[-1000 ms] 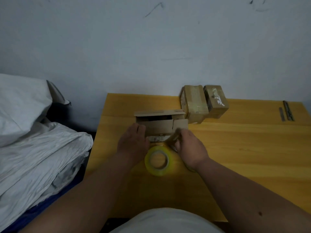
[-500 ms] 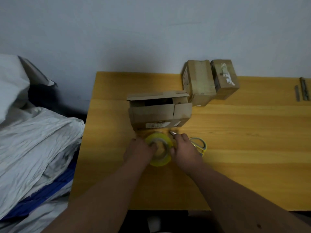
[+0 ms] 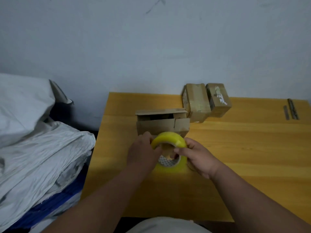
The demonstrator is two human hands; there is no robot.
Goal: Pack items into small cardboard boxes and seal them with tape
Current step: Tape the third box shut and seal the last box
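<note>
- Yellow tape roll (image 3: 169, 149): gripped by left hand (image 3: 143, 153) & right hand (image 3: 196, 156), near open box (image 3: 162, 124).
- Risk (est.): tape end lost or self-sticking; flaps still unfolded.

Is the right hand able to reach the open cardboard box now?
Probably yes, once free: the open cardboard box stands just beyond the right hand, with nothing between, but that hand grips the tape roll.
</note>
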